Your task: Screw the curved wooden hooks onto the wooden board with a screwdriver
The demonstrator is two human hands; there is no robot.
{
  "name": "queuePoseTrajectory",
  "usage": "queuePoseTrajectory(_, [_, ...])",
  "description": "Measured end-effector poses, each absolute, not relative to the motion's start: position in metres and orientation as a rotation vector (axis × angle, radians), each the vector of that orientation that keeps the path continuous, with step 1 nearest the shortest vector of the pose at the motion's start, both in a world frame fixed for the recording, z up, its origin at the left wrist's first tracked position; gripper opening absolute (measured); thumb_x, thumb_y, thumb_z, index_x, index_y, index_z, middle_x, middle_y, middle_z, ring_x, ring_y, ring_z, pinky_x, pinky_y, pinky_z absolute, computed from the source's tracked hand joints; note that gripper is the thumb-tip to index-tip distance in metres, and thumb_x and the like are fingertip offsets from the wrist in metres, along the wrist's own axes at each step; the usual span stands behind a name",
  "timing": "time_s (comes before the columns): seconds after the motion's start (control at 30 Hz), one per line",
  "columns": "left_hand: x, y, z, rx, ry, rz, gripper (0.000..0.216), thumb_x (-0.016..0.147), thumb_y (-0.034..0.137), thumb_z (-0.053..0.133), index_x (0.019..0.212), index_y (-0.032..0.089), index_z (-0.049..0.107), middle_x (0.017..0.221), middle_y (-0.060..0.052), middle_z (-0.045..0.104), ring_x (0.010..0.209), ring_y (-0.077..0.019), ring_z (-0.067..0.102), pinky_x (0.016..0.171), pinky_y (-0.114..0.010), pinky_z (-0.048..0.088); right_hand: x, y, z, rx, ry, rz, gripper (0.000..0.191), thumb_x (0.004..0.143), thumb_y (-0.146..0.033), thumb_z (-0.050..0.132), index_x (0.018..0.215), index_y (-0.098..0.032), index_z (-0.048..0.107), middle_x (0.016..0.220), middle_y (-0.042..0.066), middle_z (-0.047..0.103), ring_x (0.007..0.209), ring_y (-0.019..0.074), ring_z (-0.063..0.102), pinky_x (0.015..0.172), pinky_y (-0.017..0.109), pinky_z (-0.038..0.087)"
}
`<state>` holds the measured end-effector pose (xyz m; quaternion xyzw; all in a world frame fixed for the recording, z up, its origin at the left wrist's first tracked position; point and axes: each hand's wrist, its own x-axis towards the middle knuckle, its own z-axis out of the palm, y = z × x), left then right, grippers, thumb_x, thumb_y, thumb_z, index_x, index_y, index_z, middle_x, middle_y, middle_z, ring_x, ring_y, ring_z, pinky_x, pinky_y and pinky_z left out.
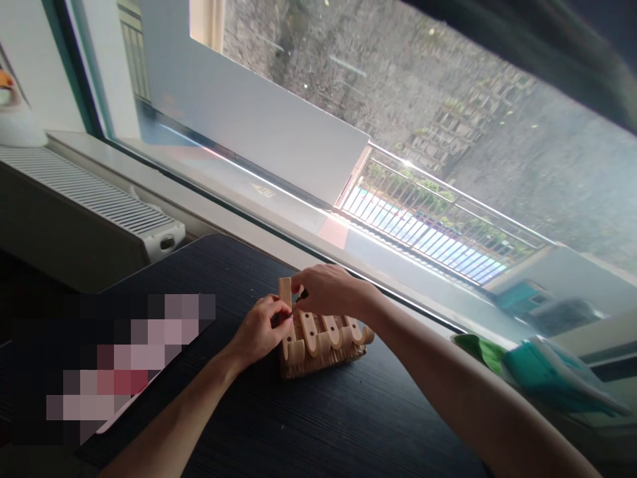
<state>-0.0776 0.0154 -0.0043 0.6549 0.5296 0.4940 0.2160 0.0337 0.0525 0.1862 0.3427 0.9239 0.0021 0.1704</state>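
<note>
A light wooden object lies on the dark table, made of rounded slats with dark holes and ridged, rope-like sides. At its left end a flat wooden strip stands up. My left hand is closed at that end, its thumb and fingers pinched at the strip's base. Reaching over from the right, my right hand is closed around a small dark-handled tool, whose thin tip points down toward my left fingertips. What the tip touches is hidden by the fingers.
The dark wood-grain table runs up to a large window and its sill. A blurred-out pinkish item lies at the left. A radiator stands beyond the table's left edge. Green and teal items are at the right.
</note>
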Motion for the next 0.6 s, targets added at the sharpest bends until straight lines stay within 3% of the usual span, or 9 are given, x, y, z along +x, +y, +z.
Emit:
queuePoseTrajectory(0.3, [-0.077,0.016,-0.004,1.818,1.498,1.357,0.008,0.078,0.021,0.054,0.072,0.02,0.058,0.081,-0.003,0.056,0.08,-0.0175,0.057,0.071,-0.029,0.049,0.031,0.037,0.188,0.718,2.656,0.245,0.018,0.087,-0.012,0.05,0.09,-0.015,0.068,0.09,0.006,0.068,0.077,0.017,0.064,0.053,0.024,0.035])
queuePoseTrajectory(0.6, [-0.076,0.015,-0.002,1.824,1.503,1.356,0.009,0.078,0.021,0.053,0.072,0.02,0.06,0.08,-0.003,0.057,0.079,-0.0181,0.057,0.07,-0.03,0.049,0.034,0.041,0.183,0.882,2.58,0.24,0.019,0.088,-0.025,0.052,0.088,-0.015,0.068,0.085,0.009,0.071,0.081,0.0216,0.066,0.058,0.026,0.038])
